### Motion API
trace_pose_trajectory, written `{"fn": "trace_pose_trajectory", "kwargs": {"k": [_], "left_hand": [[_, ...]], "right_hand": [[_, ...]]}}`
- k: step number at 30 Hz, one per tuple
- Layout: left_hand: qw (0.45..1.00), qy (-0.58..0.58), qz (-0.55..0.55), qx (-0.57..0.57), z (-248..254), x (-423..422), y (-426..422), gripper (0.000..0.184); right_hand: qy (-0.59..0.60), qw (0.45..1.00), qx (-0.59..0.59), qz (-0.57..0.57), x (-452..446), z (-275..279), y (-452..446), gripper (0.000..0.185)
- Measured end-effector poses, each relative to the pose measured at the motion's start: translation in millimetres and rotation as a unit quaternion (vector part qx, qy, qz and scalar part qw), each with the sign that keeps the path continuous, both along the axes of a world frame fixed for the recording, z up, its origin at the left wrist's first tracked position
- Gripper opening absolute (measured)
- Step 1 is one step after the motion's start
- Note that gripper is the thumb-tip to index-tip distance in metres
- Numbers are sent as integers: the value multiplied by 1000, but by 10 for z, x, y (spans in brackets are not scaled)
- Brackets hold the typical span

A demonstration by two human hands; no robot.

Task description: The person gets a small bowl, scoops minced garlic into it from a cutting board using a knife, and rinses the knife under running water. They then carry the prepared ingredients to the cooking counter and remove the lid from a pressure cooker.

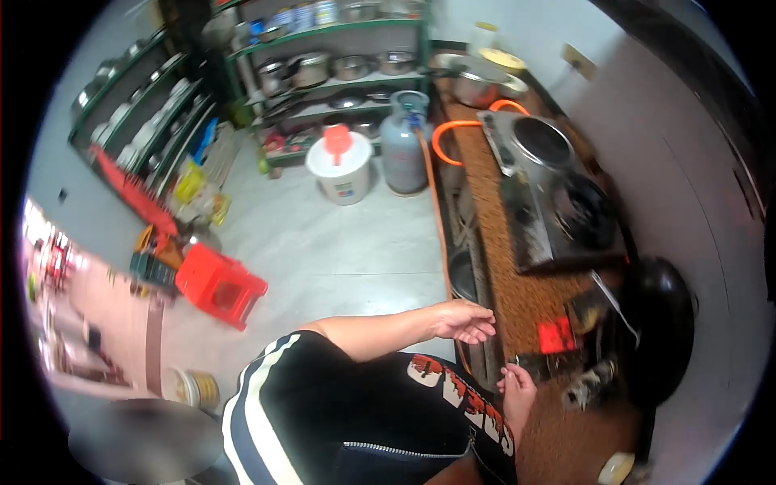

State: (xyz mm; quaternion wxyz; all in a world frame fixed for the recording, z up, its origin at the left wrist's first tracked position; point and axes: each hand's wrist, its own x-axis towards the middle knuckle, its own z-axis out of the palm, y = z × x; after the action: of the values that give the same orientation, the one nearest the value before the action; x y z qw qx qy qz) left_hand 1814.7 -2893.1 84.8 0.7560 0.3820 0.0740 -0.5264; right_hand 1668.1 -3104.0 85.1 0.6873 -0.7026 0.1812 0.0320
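My left hand (466, 321) is held at the edge of the brown countertop (517, 299), with its fingers loosely bent and apart, and nothing shows in it. Lower in the view, my right hand (517, 383) is by the same edge. Its thumb and forefinger come together, and whatever they may hold is too small to make out. Close by on the countertop lie a small red square item (555, 335) and a dark flat object. Beside them is a greyish cylindrical item (588, 384) that I cannot identify.
A black wok (663, 331) leans against the wall. Farther along the counter stand a gas stove (562, 218), an orange hose (443, 144) and a metal pot (475, 81). On the floor are a gas cylinder (406, 145), a white bucket (346, 178) and a red stool (218, 284). Shelves (331, 85) hold pots.
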Motion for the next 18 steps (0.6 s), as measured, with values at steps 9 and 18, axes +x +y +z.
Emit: {"fn": "trace_pose_trajectory", "kwargs": {"k": [9, 18], "left_hand": [[981, 32, 187, -39, -335, 491, 1716, 20], [893, 80, 441, -35, -790, 359, 3507, 15]], "right_hand": [[-3, 998, -15, 62, 1141, -110, 1105, 17], [-81, 977, -36, 193, 2264, -141, 2363, 18]]}}
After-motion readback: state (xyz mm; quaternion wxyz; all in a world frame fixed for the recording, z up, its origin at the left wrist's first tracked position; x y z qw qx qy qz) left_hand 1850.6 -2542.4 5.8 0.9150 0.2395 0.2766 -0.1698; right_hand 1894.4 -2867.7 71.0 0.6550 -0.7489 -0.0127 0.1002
